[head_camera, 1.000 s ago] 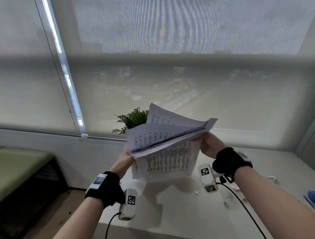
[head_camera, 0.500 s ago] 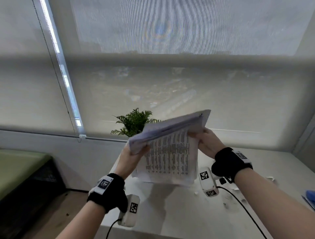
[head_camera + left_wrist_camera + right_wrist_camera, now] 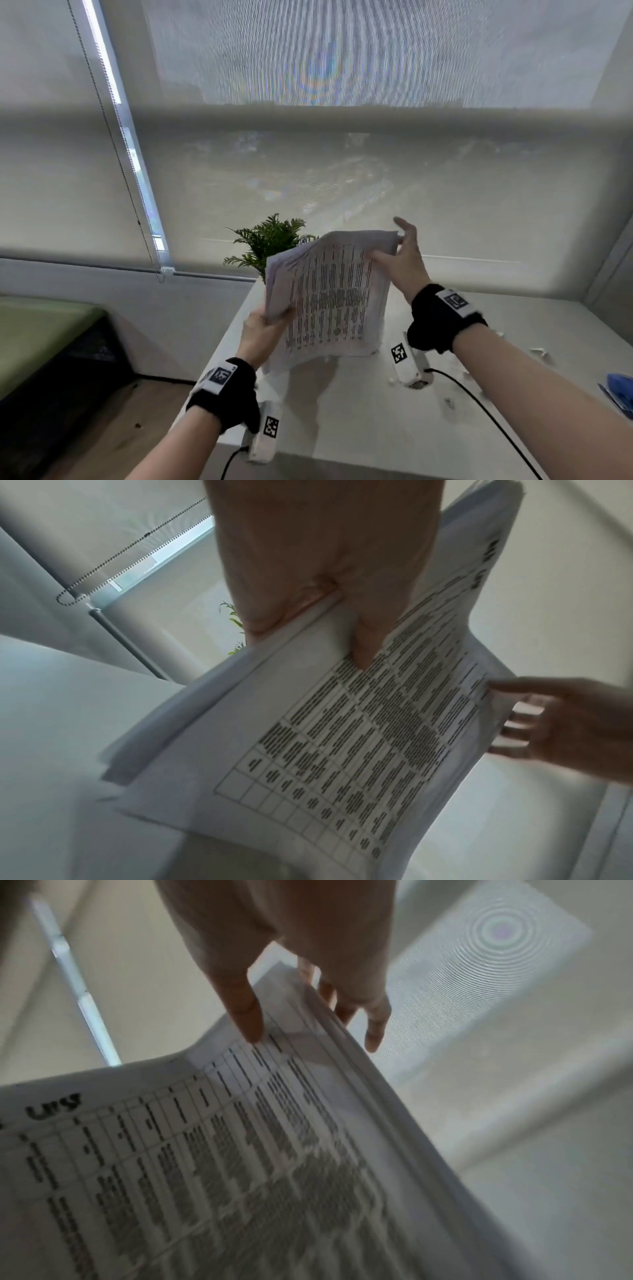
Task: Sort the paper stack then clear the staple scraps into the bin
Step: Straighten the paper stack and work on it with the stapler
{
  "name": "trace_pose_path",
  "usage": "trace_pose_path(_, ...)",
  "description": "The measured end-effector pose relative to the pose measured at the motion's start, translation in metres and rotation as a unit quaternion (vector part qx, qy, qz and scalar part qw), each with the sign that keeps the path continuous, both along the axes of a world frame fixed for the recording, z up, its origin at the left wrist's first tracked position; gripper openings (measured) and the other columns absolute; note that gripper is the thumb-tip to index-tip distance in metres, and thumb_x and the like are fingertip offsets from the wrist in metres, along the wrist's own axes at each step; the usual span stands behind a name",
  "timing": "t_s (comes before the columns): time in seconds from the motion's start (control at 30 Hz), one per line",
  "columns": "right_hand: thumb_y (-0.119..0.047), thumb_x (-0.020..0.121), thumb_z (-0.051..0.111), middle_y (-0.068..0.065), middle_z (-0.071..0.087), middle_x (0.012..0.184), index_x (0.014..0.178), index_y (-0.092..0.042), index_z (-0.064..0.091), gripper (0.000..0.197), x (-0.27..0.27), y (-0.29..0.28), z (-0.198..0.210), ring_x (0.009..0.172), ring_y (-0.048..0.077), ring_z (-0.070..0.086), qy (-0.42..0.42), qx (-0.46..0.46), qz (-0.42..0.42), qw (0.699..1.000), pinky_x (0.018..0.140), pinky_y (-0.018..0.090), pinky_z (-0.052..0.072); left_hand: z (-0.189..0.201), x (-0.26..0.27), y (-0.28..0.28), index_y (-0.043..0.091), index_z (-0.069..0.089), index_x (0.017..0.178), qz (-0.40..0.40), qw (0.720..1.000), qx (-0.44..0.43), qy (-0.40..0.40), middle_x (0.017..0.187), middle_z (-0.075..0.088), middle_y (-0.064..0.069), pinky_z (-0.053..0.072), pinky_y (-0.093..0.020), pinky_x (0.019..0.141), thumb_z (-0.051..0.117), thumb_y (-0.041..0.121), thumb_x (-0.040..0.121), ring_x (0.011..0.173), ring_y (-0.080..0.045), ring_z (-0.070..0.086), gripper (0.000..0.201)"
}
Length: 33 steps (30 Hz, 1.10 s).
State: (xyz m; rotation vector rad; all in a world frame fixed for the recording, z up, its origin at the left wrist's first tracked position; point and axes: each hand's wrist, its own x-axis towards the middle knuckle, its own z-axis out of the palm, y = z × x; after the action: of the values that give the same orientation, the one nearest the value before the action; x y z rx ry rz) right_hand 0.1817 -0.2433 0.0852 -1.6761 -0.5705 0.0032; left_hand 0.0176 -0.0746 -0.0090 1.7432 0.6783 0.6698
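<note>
Hands: left hand point(image 3: 263, 329) gripping paper stack point(image 3: 329, 298), right hand point(image 3: 399, 260) at its top edge.

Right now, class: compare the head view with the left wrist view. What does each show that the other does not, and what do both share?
Only the head view shows the table with white scraps near its right edge, a blue thing and both wrist bands. Only the left wrist view shows the left thumb pressed on the printed sheet and the table grid's empty boxes. Both show the papers held up in the left hand, the right hand at their far edge, fingers straight, plus the plant and the blind cord.
</note>
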Motion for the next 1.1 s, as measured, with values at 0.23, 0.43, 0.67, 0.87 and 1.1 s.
trace_pose_path(0.23,-0.028,0.075,0.07,-0.002,0.054,0.129,0.123,-0.036,0.054,0.051,-0.021,-0.002,0.057,0.135,0.02,0.035,-0.301,-0.36,0.035,0.882,0.114,0.06,0.0,0.049,0.005,-0.015,0.004,0.067,0.082,0.03,0.949,0.313,-0.026,0.07,0.058,-0.003,0.032,-0.024,0.05,0.056,0.019,0.093,0.065,-0.02,0.051,0.022)
trace_pose_path(0.43,-0.013,0.078,0.067,0.011,0.059,0.071,0.073,-0.008,0.066,0.007,-0.011,-0.027,0.061,0.072,0.018,0.053,-0.21,-0.175,0.027,0.962,0.068,0.029,0.041,0.085,0.016,-0.014,0.019,0.056,0.123,0.144,0.895,0.422,0.0,0.129,0.054,-0.009,0.019,-0.04,0.112,0.061,0.03,0.088,0.127,-0.029,0.044,0.037)
trace_pose_path(0.67,0.006,0.076,0.069,-0.003,0.076,0.067,0.083,-0.008,0.071,0.015,0.001,-0.059,-0.016,0.06,0.015,0.069,0.136,0.077,0.095,0.983,0.069,0.031,0.06,0.054,0.017,0.024,0.003,0.052,0.124,-0.051,0.986,-0.101,-0.119,0.117,0.066,-0.011,0.058,-0.026,0.083,0.084,0.034,0.063,0.1,-0.015,0.069,0.076)
trace_pose_path(0.87,0.01,0.077,0.066,0.002,0.076,0.073,0.091,0.0,0.069,0.017,-0.013,-0.041,-0.071,0.068,0.024,0.069,0.229,0.143,0.08,0.959,0.067,0.032,0.061,0.016,0.013,0.0,0.01,0.055,0.118,0.057,0.991,-0.046,-0.11,0.109,0.066,-0.01,0.05,-0.044,0.095,0.062,0.011,0.085,0.105,-0.028,0.062,0.034)
trace_pose_path(1.1,0.007,0.078,0.068,0.011,0.069,0.092,0.083,-0.017,0.064,0.025,-0.018,-0.035,-0.089,0.082,0.026,0.065,0.196,0.084,0.042,0.976,0.067,0.025,0.056,-0.002,0.003,-0.02,0.018,0.04,0.113,0.048,0.998,-0.021,-0.041,0.112,0.061,-0.009,0.047,-0.038,0.09,0.06,0.019,0.089,0.106,-0.029,0.061,0.032)
